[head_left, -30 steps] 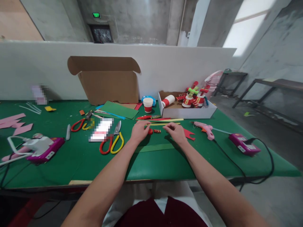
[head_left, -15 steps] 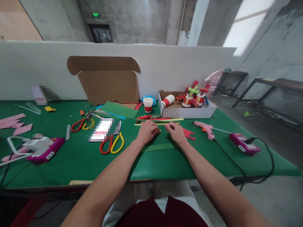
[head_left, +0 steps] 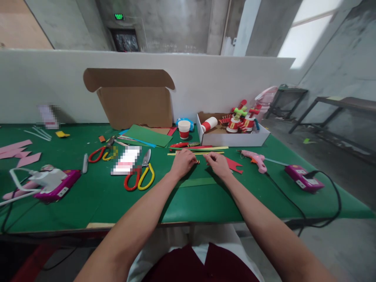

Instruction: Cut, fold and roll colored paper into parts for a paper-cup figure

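Observation:
My left hand point(head_left: 184, 162) is closed over the table, its fingers pinching a small red-and-yellow folded paper strip point(head_left: 197, 161) that mostly stays hidden behind them. Just to its right, my right hand point(head_left: 216, 162) is also closed, thumb and finger together; what lies in that pinch is too small to make out. Below both hands a green paper strip point(head_left: 196, 182) lies flat. Yellow strips point(head_left: 199, 153) lie just beyond my fingers, near a red-and-yellow folded paper spring point(head_left: 192, 144). A notched red paper piece point(head_left: 234, 166) sits to the right of my right hand.
Scissors point(head_left: 142, 174) lie left, beside more scissors point(head_left: 101, 151) and green sheets point(head_left: 148, 136). A paper cup point(head_left: 184, 129) stands at the back by a white box point(head_left: 235, 140) of paper-cup figures. On the right are a pink glue gun point(head_left: 257, 159) and a purple power strip point(head_left: 304, 179).

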`<state>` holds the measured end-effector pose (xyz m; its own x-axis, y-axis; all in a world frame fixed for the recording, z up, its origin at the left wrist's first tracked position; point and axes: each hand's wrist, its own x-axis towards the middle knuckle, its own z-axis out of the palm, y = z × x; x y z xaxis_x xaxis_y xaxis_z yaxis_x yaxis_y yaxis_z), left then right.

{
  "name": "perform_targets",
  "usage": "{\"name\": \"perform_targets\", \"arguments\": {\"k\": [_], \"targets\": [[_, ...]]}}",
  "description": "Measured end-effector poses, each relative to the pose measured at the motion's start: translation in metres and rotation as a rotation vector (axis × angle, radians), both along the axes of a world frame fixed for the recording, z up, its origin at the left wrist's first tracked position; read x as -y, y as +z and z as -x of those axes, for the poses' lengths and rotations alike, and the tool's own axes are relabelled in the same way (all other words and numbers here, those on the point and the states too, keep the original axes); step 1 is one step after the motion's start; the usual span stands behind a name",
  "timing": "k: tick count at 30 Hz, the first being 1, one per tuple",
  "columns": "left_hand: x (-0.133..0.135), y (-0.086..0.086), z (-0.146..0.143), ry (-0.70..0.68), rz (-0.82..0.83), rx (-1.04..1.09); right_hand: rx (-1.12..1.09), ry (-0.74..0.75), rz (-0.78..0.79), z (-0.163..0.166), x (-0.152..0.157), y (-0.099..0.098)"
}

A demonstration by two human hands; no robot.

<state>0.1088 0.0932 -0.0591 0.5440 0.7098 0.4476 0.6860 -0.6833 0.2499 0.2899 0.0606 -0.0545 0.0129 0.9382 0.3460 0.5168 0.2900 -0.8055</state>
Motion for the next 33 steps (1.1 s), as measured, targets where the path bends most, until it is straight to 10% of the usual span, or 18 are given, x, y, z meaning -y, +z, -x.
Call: {"name": "perform_targets", "arguments": {"k": [33], "targets": [[0.0049, 0.0081, -0.0049, 0.069, 0.031, -0.016, 0.022, 0.022, 0.014, 0.0013, 0.0014, 0.0032]]}}
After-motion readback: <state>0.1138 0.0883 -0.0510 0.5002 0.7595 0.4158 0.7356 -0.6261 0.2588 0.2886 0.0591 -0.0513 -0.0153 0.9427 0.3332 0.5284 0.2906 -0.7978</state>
